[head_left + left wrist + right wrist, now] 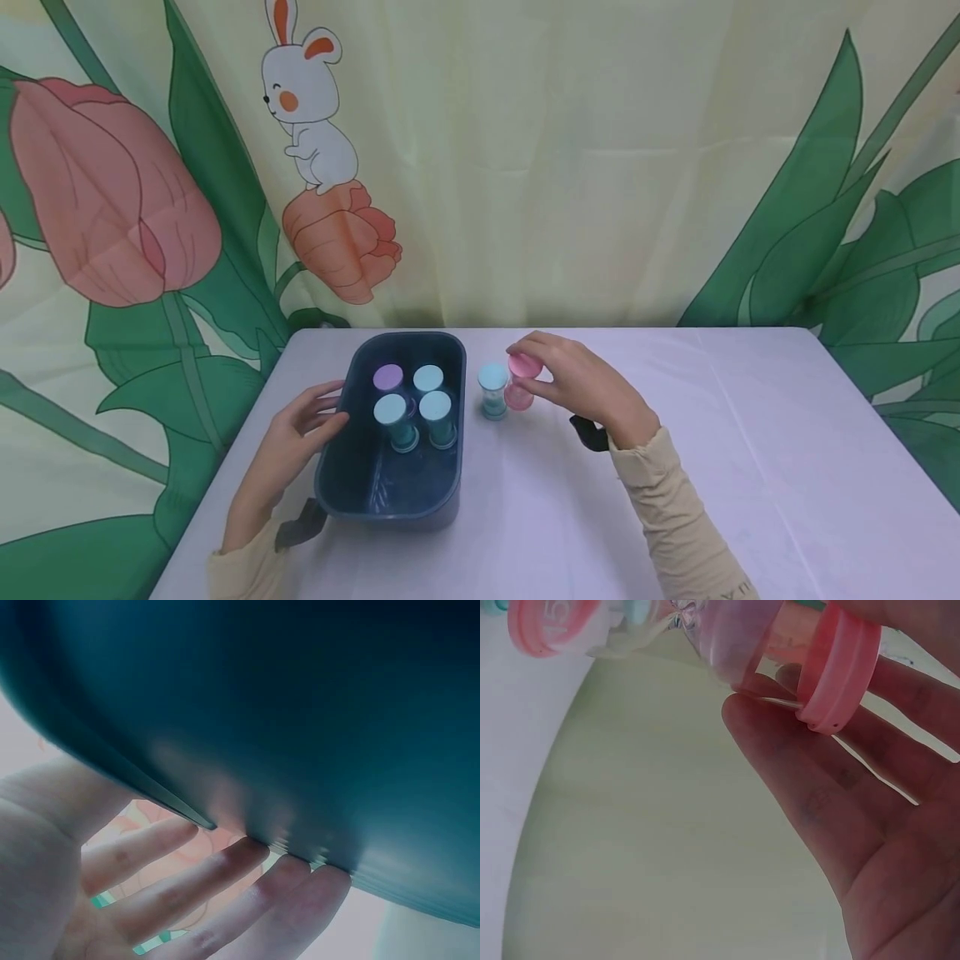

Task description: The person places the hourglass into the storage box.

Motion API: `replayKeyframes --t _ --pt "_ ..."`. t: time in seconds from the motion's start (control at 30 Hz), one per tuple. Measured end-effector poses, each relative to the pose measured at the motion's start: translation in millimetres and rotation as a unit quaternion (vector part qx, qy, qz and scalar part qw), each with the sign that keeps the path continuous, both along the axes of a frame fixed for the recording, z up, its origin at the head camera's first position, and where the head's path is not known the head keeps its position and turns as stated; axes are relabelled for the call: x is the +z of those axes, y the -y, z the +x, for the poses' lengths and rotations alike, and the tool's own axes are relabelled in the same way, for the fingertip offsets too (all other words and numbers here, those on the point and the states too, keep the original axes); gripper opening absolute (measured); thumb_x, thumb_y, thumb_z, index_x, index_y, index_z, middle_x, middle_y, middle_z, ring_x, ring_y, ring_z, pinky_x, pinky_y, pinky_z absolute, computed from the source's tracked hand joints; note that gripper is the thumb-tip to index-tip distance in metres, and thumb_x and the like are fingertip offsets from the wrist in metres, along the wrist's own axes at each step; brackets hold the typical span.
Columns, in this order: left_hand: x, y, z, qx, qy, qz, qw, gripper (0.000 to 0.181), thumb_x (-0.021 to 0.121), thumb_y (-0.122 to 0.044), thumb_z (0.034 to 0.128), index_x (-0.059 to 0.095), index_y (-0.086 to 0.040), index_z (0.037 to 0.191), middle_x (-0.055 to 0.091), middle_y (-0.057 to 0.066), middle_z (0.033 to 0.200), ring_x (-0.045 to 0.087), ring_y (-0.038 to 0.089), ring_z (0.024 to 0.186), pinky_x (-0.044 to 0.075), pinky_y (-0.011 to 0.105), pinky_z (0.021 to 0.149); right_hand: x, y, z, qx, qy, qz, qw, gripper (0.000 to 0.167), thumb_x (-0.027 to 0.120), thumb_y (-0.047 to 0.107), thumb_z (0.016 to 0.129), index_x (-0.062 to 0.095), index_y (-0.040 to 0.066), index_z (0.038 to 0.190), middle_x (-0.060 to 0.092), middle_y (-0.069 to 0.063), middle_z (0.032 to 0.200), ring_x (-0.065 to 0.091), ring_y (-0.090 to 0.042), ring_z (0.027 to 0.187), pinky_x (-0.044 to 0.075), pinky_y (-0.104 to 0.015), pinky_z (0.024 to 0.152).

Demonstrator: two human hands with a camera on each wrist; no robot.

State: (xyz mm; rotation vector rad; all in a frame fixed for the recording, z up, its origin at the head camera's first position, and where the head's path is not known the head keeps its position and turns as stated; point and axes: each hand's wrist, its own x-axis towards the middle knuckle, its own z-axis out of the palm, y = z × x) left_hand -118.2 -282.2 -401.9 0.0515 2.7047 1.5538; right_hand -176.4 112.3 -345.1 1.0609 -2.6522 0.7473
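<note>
My right hand (573,375) pinches a pink hourglass (525,365) near its top cap, over the table to the right of the bin. In the right wrist view, its clear bulbs show between pink end caps (844,671), and the far cap is marked 15. Close beside it on the left, a light-blue hourglass (493,377) stands upright on the table. My left hand (296,433) touches the left side of the dark blue bin (390,496), its fingers fairly straight against the outer wall (300,787). Inside the bin are a purple hourglass (388,377) and several light-blue hourglasses (436,407).
A white cloth covers the table (675,467). Behind its far edge hangs a curtain (562,167) printed with a rabbit, tulips and leaves. A dark strap (590,433) sits at the right wrist, another (302,527) at the left.
</note>
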Motion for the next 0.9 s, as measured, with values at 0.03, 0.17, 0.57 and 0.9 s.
replayKeyframes --t 0.03,0.17,0.57,0.9 --pt "0.1 -0.3 -0.2 0.000 0.001 -0.001 1.0000 0.062 0.067 -0.040 0.0947 0.044 -0.019 0.148 0.054 0.018 0.143 0.053 0.043 0.129 0.049 0.060 0.097 2.0 0 0.9 0.000 -0.003 0.000 1.0000 0.036 0.080 0.016 0.085 0.068 0.007 0.118 0.067 -0.001 0.108 0.063 -0.014 0.097 0.055 -0.032 0.087" --pt "1.3 -0.8 -0.1 0.001 0.007 -0.001 1.0000 0.062 0.066 -0.040 0.0949 0.044 -0.019 0.149 0.053 0.018 0.143 0.052 0.043 0.130 0.050 0.060 0.096 8.7 0 3.9 -0.001 -0.017 -0.004 0.9998 0.037 0.081 0.016 0.083 0.069 0.007 0.117 0.066 0.000 0.105 0.062 -0.013 0.093 0.055 -0.031 0.084" --pt "2.7 -0.5 0.4 0.005 0.012 0.002 0.9999 0.062 0.066 -0.040 0.0951 0.043 -0.019 0.149 0.052 0.019 0.144 0.052 0.043 0.130 0.050 0.059 0.097 22.2 -1 10.9 -0.006 -0.039 -0.020 0.9990 0.036 0.082 0.019 0.083 0.069 0.008 0.115 0.066 0.001 0.103 0.061 -0.011 0.091 0.055 -0.030 0.082" --pt "1.4 -1.5 0.2 0.003 0.008 0.002 1.0000 0.060 0.066 -0.037 0.0958 0.044 -0.019 0.149 0.053 0.019 0.143 0.052 0.043 0.129 0.050 0.060 0.096 30.5 3 14.2 0.018 -0.072 -0.048 0.9961 0.036 0.082 0.018 0.083 0.069 0.009 0.115 0.066 0.002 0.103 0.061 -0.010 0.092 0.055 -0.029 0.083"
